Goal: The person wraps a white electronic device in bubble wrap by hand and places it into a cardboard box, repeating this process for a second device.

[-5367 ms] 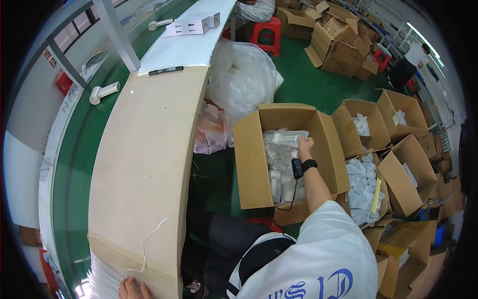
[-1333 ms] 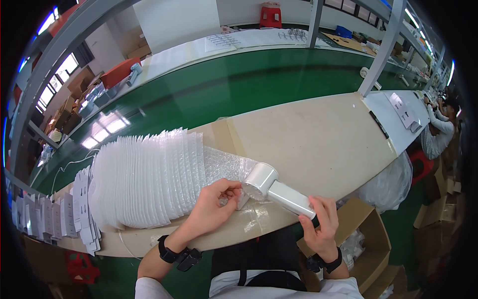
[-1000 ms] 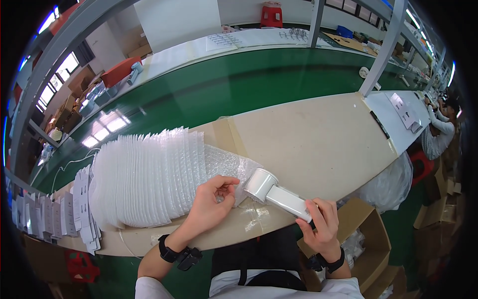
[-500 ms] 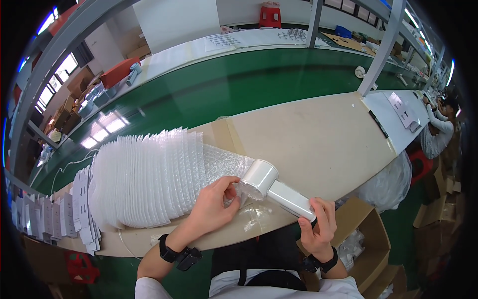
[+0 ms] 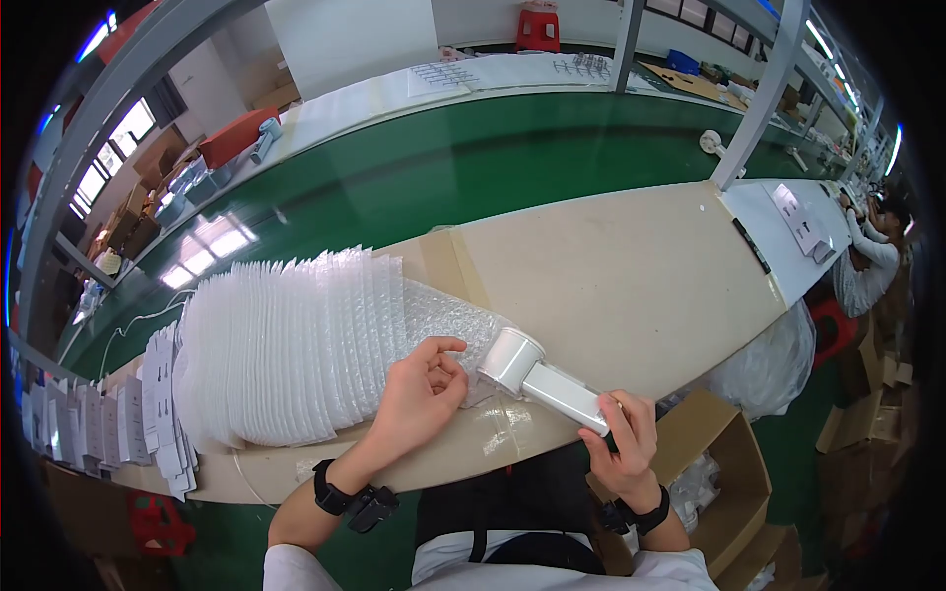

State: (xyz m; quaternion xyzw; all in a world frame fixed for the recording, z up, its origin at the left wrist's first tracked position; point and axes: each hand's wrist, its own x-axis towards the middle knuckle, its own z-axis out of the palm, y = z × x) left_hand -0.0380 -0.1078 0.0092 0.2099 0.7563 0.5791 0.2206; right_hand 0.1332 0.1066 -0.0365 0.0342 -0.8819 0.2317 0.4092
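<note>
Hands: left (image 5: 419, 389) pinches bubble bag (image 5: 448, 320), right (image 5: 623, 448) grips white device (image 5: 547, 379); beige bench (image 5: 611, 266), green conveyor (image 5: 463, 167).

A beige bench (image 5: 611, 266) runs beside a green conveyor belt (image 5: 463, 167), which mirrors bright window light near its left end. Grey frame posts (image 5: 759, 98) rise from the bench's far edge. Cardboard boxes (image 5: 729, 483) stand on the floor below the near edge. A red stool (image 5: 537, 25) stands beyond.
</note>
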